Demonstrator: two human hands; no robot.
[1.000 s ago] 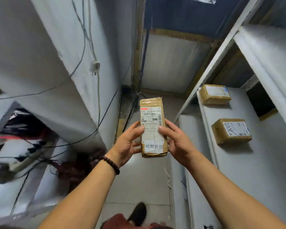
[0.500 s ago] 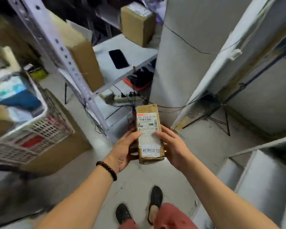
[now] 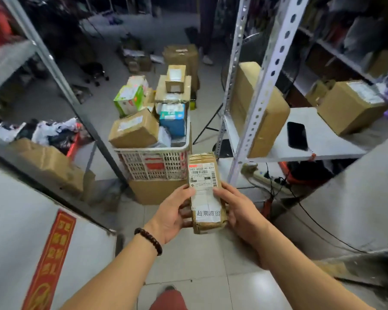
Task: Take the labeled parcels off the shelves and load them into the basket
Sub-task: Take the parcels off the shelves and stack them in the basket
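A long brown labeled parcel [image 3: 203,189] wrapped in tape is held lengthwise in front of me. My left hand [image 3: 173,217] grips its left side and my right hand [image 3: 238,214] grips its right side, thumbs on the white label. Just beyond it stands the white lattice basket [image 3: 152,163] on a cardboard box [image 3: 157,191], piled high with several boxes and packets. The parcel's far end overlaps the basket's near right corner in view.
A perforated metal shelf post [image 3: 261,90] rises to the right. Its shelf [image 3: 323,139] carries cardboard boxes [image 3: 349,106] and a black phone [image 3: 297,135]. A power strip with cables [image 3: 264,175] lies underneath. A dark post [image 3: 65,90] and white panel [image 3: 20,220] stand left.
My view has swung left from the white shelves and wall to face the basket. Both hands keep holding the parcel, which is now close to the basket.
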